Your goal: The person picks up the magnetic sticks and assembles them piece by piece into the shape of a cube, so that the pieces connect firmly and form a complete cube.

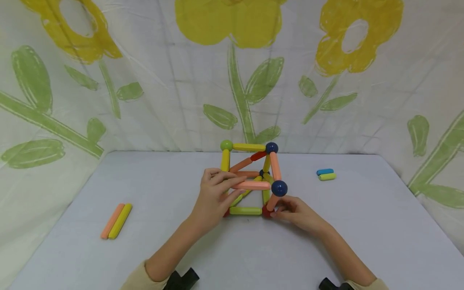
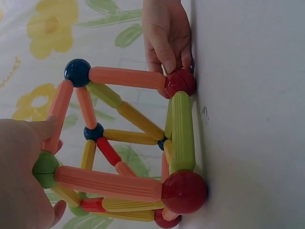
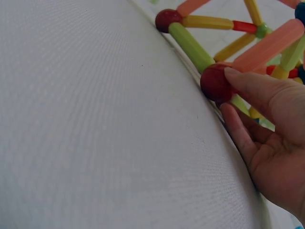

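Note:
A box-shaped frame of coloured sticks and magnetic-looking balls stands on the white table. My left hand (image 1: 214, 197) pinches the salmon stick (image 1: 253, 185) along its top front edge, fingers above and thumb below. That stick runs from a green ball (image 2: 46, 169) to a dark blue ball (image 1: 279, 188); the left hand partly covers the green one. Low at the front right corner, my right hand (image 1: 299, 213) pinches a red ball (image 3: 217, 82) between thumb and fingers. A light green stick (image 2: 183, 131) joins it to another red ball (image 2: 185, 192). Diagonal sticks brace the sides.
To the left lie a salmon stick (image 1: 112, 220) and a yellow stick (image 1: 120, 221), side by side. At the right rear rest a short blue stick (image 1: 324, 171) and a short lime stick (image 1: 327, 176). A flower-printed cloth (image 1: 145, 121) hangs behind the table.

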The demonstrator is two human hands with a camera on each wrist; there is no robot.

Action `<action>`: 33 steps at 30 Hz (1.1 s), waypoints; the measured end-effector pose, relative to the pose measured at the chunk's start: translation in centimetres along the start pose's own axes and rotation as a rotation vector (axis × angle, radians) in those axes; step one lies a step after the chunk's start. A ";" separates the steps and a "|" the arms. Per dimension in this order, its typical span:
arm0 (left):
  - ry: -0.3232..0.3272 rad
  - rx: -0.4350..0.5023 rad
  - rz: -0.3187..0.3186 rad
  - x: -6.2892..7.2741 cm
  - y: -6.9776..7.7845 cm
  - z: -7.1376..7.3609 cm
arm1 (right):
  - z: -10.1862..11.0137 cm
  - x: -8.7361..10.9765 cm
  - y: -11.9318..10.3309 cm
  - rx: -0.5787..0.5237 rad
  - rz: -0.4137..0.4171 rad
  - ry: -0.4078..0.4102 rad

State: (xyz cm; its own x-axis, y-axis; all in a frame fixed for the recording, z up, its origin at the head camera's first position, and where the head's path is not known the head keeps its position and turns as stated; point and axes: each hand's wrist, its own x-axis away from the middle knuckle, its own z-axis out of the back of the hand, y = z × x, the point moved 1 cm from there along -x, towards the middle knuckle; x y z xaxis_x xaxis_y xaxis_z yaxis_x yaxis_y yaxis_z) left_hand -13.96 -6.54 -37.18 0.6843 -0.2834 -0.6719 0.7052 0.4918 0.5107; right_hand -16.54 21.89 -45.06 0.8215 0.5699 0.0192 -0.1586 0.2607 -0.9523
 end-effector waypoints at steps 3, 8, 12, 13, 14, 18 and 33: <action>0.002 -0.046 -0.022 0.0 0.1 -0.1 | 0.0 0.0 0.0 0.007 0.004 0.005; -0.029 -0.074 -0.009 -0.1 0.2 0.0 | 0.0 0.0 0.0 0.012 0.005 0.008; -0.066 -0.080 0.019 -0.3 0.4 0.2 | 0.0 0.0 0.0 0.018 0.003 0.008; -0.074 -0.080 0.027 -0.3 0.4 0.2 | 0.0 0.0 0.0 0.020 0.001 0.009; -0.081 -0.079 0.035 -0.3 0.4 0.3 | 0.0 0.0 0.0 0.021 0.000 0.010; -0.087 -0.073 0.046 -0.3 0.5 0.4 | 0.0 0.0 0.0 0.015 0.000 0.009; 0.030 0.057 0.140 0.3 -0.2 2.3 | 0.0 0.1 -0.1 0.013 -0.016 0.009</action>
State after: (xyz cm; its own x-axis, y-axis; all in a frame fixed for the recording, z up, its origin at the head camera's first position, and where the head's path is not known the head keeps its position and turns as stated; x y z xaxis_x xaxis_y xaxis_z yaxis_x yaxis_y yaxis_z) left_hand -13.42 -8.64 -36.25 0.7717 -0.1901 -0.6069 0.6129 0.4768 0.6301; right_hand -16.49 21.91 -44.99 0.8289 0.5585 0.0314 -0.1524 0.2795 -0.9480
